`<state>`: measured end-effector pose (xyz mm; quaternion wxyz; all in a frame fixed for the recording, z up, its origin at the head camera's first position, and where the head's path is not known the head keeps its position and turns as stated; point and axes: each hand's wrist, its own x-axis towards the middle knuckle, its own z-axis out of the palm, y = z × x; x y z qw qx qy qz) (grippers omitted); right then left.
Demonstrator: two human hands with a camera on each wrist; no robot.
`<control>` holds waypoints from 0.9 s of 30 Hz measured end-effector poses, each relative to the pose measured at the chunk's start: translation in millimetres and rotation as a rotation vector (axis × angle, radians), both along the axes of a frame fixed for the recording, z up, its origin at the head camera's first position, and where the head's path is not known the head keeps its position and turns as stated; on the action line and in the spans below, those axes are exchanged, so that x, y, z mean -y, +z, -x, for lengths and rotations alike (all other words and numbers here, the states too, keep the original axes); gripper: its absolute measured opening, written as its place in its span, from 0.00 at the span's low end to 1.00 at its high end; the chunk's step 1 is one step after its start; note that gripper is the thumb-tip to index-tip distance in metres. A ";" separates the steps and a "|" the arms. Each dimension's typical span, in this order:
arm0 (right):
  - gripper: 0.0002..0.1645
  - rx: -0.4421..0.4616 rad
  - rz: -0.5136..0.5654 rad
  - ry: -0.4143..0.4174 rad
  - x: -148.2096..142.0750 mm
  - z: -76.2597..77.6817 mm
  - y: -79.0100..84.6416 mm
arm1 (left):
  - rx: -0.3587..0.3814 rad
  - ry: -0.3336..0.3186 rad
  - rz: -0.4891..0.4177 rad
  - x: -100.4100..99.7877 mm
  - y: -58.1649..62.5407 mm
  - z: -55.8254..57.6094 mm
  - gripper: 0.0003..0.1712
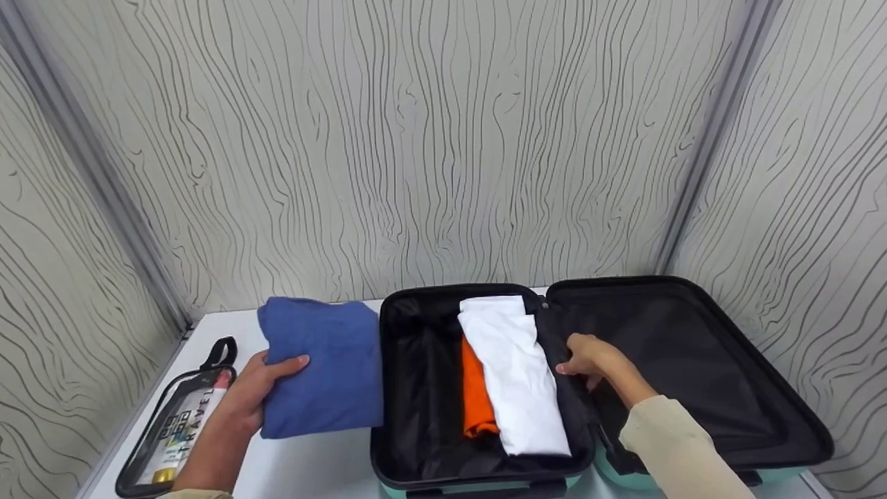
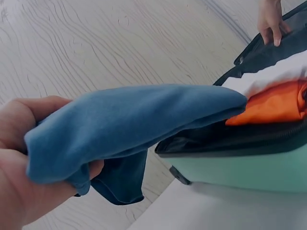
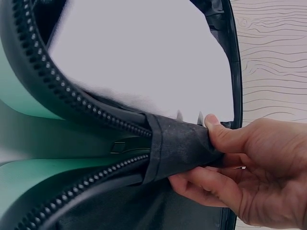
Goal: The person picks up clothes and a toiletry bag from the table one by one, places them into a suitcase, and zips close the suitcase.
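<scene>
My left hand point(image 1: 251, 389) grips a folded blue garment point(image 1: 326, 367) by its left edge, thumb on top. In the left wrist view the blue cloth point(image 2: 129, 120) is held up beside the suitcase, its lower layer hanging down. The open suitcase point(image 1: 423, 388), mint green with a black lining, holds a folded white garment point(image 1: 520, 381) lying partly over an orange one point(image 1: 476, 391). At the seam between its two halves, my right hand point(image 1: 589, 359) pinches the black fabric hinge strip point(image 3: 180, 143) between thumb and fingers.
A clear travel pouch point(image 1: 183, 430) with black trim and small toiletries lies at the left on the white table point(image 1: 319, 464). The suitcase's other half point(image 1: 693, 367) lies spread to the right. Wood-patterned panels point(image 1: 416, 138) stand behind and on both sides.
</scene>
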<state>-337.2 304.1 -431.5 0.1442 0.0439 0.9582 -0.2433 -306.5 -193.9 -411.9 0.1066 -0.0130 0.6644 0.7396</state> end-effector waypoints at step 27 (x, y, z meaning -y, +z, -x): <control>0.33 0.013 -0.003 -0.014 0.7 -0.2 -0.2 | -0.048 -0.275 -0.247 -99.0 -3.1 11.0 0.36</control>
